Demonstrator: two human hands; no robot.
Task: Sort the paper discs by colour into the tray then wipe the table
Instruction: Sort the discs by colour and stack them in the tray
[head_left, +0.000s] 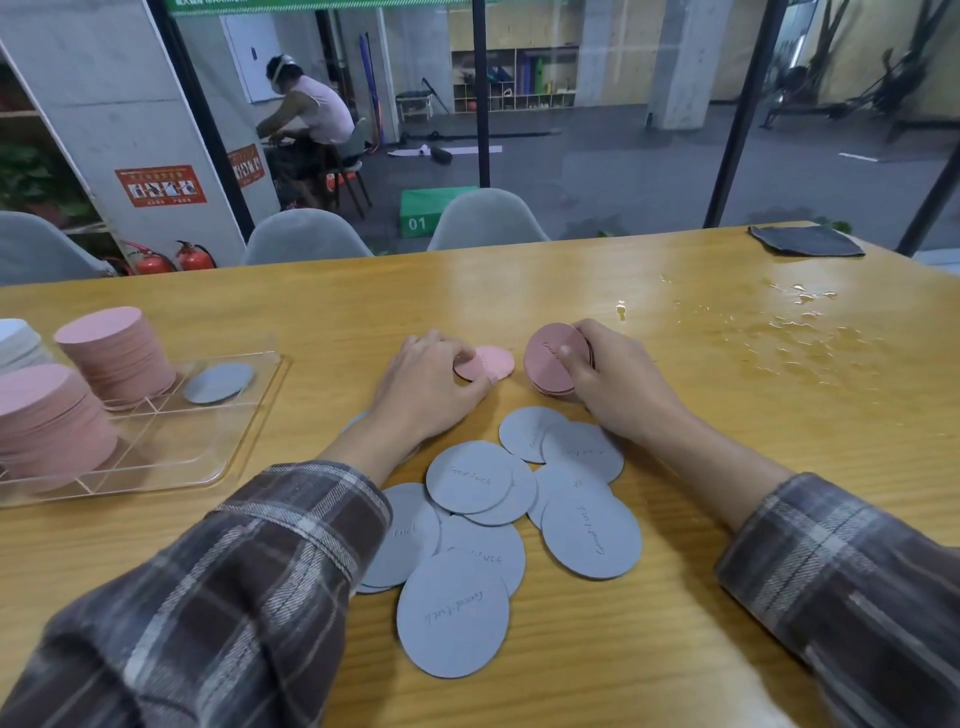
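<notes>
My left hand pinches a light pink disc lying on the wooden table. Just to its right, my right hand grips a small stack of darker pink discs tilted on edge. Several grey-blue discs lie scattered and overlapping between my forearms. At the left stands a clear tray holding two tall pink stacks, a white stack at the frame edge and a single grey-blue disc.
A dark grey cloth lies at the table's far right corner. Spilled water spreads over the right part of the table. Grey chairs stand along the far edge. Behind the glass a person sits at another table.
</notes>
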